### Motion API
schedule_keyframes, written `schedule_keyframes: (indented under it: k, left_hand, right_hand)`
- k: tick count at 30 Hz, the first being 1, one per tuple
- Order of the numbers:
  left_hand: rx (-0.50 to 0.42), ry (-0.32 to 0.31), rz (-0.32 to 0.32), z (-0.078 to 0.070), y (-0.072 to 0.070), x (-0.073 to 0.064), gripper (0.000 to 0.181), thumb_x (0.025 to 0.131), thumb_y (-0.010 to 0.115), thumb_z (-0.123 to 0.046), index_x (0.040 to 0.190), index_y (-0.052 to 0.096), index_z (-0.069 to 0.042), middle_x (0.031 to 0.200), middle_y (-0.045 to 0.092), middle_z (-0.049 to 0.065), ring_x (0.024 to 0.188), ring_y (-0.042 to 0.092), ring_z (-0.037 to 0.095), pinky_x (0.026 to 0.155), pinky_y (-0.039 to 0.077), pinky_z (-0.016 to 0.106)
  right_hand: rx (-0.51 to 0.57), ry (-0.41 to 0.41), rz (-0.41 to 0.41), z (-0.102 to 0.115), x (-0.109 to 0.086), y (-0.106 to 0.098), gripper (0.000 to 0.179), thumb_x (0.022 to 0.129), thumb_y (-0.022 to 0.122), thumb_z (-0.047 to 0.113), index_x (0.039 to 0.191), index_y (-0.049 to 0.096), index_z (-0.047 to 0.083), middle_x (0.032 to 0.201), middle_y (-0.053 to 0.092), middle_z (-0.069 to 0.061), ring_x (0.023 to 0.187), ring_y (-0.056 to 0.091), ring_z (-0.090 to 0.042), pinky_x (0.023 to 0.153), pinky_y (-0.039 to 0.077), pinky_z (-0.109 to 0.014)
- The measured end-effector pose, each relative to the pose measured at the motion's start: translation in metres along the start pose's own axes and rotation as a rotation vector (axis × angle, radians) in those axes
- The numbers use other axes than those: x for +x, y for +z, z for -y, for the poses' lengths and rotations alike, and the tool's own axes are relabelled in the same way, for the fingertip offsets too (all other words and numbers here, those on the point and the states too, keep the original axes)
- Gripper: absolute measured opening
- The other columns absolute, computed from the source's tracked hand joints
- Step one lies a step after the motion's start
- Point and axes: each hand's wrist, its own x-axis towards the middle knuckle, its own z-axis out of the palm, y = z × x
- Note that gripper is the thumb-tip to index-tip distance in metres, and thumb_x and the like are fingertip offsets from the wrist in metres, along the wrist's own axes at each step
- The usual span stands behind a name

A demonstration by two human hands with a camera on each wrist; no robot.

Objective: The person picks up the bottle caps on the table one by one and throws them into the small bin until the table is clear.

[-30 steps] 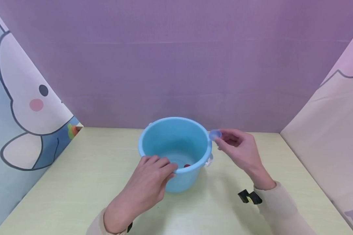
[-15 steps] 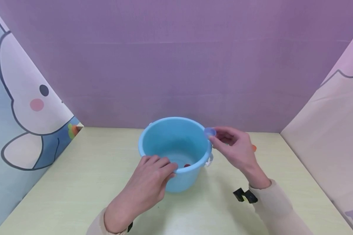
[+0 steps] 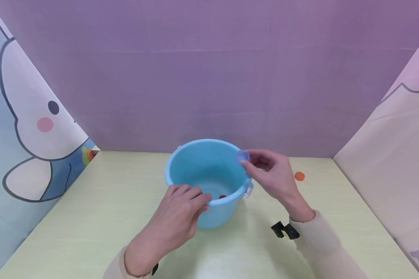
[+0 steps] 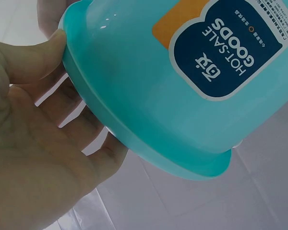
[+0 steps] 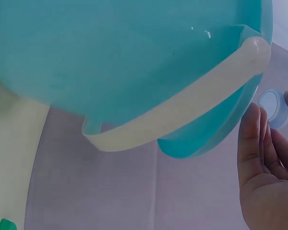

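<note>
A light blue bucket (image 3: 195,166) stands mid-table, with a small red piece (image 3: 222,197) lying on its bottom. My left hand (image 3: 185,211) grips the near rim, fingers hooked over the edge; the left wrist view shows the bucket (image 4: 182,96) with its dark label against my left hand (image 4: 33,143). My right hand (image 3: 269,174) pinches a small pale blue cap (image 3: 242,156) just above the bucket's right rim. In the right wrist view the cap (image 5: 275,108) sits at my fingertips (image 5: 252,124) beside the bucket (image 5: 134,62) and its white handle (image 5: 182,110).
A small orange cap (image 3: 299,176) lies on the pale yellow table (image 3: 90,217) to the right of my right hand. A purple backdrop closes the far side, with cartoon-printed panels on the left and right.
My right hand has carried the pale blue cap leftward, from beside the bucket to over its right rim, uncovering the orange cap on the table. My left hand has stayed put.
</note>
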Motion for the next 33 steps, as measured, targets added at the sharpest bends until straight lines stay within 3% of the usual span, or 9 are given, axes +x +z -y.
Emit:
schedule_keyframes:
  k: [15, 27, 33]
  left_hand:
    - [0.002, -0.001, 0.014, 0.000, -0.001, 0.001, 0.024, 0.084, 0.084, -0.015, 0.105, 0.071, -0.016, 0.092, 0.067, -0.004, 0.088, 0.058, 0.018, 0.081, 0.047, 0.041]
    - [0.008, 0.006, 0.000, 0.000, 0.000, 0.000, 0.023, 0.085, 0.083, -0.015, 0.104, 0.071, -0.016, 0.091, 0.066, -0.004, 0.087, 0.057, 0.017, 0.080, 0.046, 0.040]
    - [0.009, 0.007, -0.007, 0.000, 0.000, 0.000, 0.022, 0.085, 0.083, -0.014, 0.104, 0.071, -0.016, 0.091, 0.066, -0.005, 0.087, 0.057, 0.017, 0.081, 0.046, 0.040]
  right_hand:
    - [0.061, -0.054, 0.011, -0.002, 0.006, 0.013, 0.029, 0.086, 0.078, -0.002, 0.114, 0.072, -0.004, 0.092, 0.070, -0.013, 0.078, 0.068, -0.018, 0.075, 0.058, -0.026]
    - [0.039, -0.088, 0.036, 0.001, 0.012, 0.022, 0.030, 0.086, 0.078, 0.001, 0.116, 0.072, -0.002, 0.092, 0.069, -0.009, 0.079, 0.067, -0.021, 0.073, 0.058, -0.029]
    - [-0.020, -0.125, 0.032, 0.001, 0.015, 0.024, 0.030, 0.086, 0.080, 0.004, 0.115, 0.073, 0.001, 0.094, 0.066, -0.006, 0.083, 0.064, -0.020, 0.075, 0.057, -0.030]
